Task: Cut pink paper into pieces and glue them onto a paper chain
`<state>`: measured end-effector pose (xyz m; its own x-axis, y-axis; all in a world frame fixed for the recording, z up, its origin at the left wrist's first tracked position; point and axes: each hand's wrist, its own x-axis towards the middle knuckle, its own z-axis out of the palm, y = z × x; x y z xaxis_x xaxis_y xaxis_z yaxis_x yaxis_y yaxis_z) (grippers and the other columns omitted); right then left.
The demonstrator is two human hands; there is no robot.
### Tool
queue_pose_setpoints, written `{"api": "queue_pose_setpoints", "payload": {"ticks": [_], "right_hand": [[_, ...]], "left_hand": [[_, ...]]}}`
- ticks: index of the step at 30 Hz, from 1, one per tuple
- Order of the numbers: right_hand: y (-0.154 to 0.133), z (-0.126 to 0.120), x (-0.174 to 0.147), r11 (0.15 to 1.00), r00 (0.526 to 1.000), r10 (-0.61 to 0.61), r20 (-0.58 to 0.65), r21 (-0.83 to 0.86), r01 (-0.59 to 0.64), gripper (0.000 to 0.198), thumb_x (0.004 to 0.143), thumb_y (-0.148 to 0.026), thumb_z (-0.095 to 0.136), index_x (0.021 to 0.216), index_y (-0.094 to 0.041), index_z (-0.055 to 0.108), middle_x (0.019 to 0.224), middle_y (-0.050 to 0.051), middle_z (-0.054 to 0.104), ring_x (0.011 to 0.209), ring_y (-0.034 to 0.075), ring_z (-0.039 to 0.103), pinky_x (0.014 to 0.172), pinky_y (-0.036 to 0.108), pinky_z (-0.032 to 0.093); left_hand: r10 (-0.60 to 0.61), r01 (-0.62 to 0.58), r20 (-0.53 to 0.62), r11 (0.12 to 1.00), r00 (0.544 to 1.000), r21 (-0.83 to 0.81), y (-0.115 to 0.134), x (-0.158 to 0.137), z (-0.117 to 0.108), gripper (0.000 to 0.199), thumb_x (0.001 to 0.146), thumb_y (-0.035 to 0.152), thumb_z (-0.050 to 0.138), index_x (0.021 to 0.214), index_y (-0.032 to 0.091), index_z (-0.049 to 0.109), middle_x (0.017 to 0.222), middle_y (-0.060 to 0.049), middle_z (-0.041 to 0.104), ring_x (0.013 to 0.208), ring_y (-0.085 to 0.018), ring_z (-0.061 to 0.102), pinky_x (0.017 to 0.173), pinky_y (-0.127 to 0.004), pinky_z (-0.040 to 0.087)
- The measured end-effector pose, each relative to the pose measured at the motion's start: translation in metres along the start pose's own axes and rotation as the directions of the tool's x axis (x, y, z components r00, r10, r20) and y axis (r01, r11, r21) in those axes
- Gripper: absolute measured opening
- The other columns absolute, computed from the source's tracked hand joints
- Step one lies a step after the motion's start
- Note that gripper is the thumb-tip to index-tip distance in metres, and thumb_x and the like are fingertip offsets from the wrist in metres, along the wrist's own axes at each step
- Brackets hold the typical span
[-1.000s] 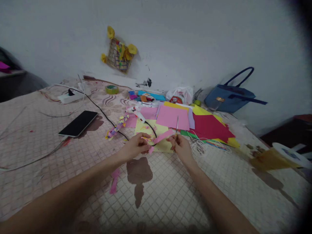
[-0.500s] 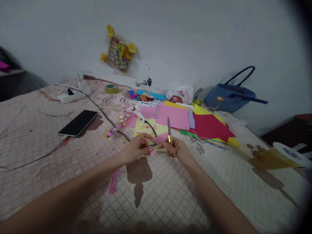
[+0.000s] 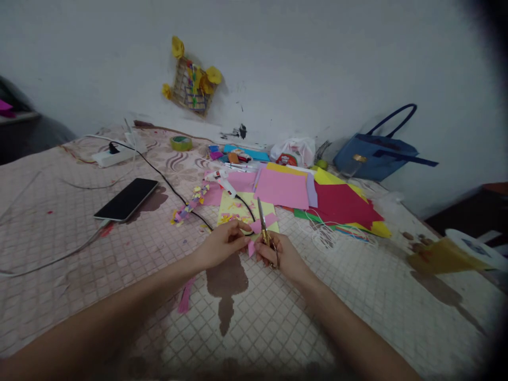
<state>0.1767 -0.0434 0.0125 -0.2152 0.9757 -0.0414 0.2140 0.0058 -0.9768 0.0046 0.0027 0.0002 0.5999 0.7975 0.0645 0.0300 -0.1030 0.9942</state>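
My left hand (image 3: 226, 243) is closed, pinching a small piece of pink paper (image 3: 251, 248) between thumb and fingers. My right hand (image 3: 280, 251) is wrapped round a pair of gold-handled scissors (image 3: 262, 221), whose blades point up and away from me. The right fingertips are close to the pink piece; I cannot tell whether they touch it. Just beyond the hands, a pink paper strip (image 3: 271, 219) lies over a pale yellow sheet (image 3: 224, 204) strewn with small paper scraps. A white glue gun (image 3: 223, 182) rests at that sheet's far edge.
A phone (image 3: 127, 199) lies left, with a power strip (image 3: 115, 156) behind it. Coloured paper sheets (image 3: 282, 188) and white string (image 3: 323, 233) spread to the right. Farther back are green tape (image 3: 181, 143) and a blue bag (image 3: 375, 156). A pink tassel (image 3: 185, 296) lies near my left forearm.
My right hand has moved left with the scissors, closer to my left hand and the pink piece. The blades now tilt to the left. My left hand has hardly moved.
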Motion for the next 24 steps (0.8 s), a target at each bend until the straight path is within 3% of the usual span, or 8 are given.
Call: {"api": "queue_pose_setpoints", "payload": {"ticks": [6,11,19,24], "right_hand": [[0.006,0.003,0.0,0.997,0.991,-0.062,-0.116,-0.063,0.054,0.018,0.076,-0.034,0.055,0.071,-0.017,0.05,0.054,-0.004,0.046,0.045,0.008,0.039,0.042,0.02,0.03],[0.01,0.007,0.0,0.991,0.98,-0.125,-0.156,-0.075,0.114,0.018,0.074,-0.033,0.058,0.07,-0.017,0.05,0.053,-0.005,0.045,0.047,0.008,0.038,0.046,0.021,0.031],[0.0,0.006,-0.002,0.998,0.998,0.005,-0.064,0.065,-0.001,0.024,0.076,-0.04,0.056,0.072,-0.016,0.052,0.057,-0.003,0.051,0.043,0.007,0.039,0.041,0.02,0.032],[0.0,0.008,-0.003,0.998,0.998,0.019,-0.064,0.065,-0.015,0.027,0.075,-0.043,0.057,0.071,-0.017,0.052,0.053,-0.003,0.051,0.042,0.008,0.041,0.041,0.021,0.032]], "left_hand": [[-0.099,0.1,0.022,0.994,0.995,-0.033,0.01,-0.002,0.003,0.023,0.079,0.035,0.054,0.078,0.012,0.054,0.068,-0.002,0.059,0.059,-0.009,0.055,0.058,-0.022,0.044],[-0.139,0.143,0.055,0.987,0.989,-0.073,0.01,-0.003,0.003,0.022,0.079,0.034,0.055,0.073,0.012,0.054,0.064,-0.001,0.059,0.056,-0.008,0.055,0.055,-0.021,0.044],[-0.081,0.088,0.07,0.992,0.994,-0.09,0.01,-0.002,0.002,0.025,0.078,0.035,0.057,0.068,0.012,0.053,0.058,0.0,0.058,0.053,-0.007,0.053,0.052,-0.019,0.04],[-0.076,0.077,0.031,0.996,0.997,-0.043,0.009,-0.003,0.004,0.025,0.078,0.035,0.056,0.068,0.013,0.054,0.057,0.001,0.056,0.053,-0.008,0.052,0.052,-0.02,0.04]]}}
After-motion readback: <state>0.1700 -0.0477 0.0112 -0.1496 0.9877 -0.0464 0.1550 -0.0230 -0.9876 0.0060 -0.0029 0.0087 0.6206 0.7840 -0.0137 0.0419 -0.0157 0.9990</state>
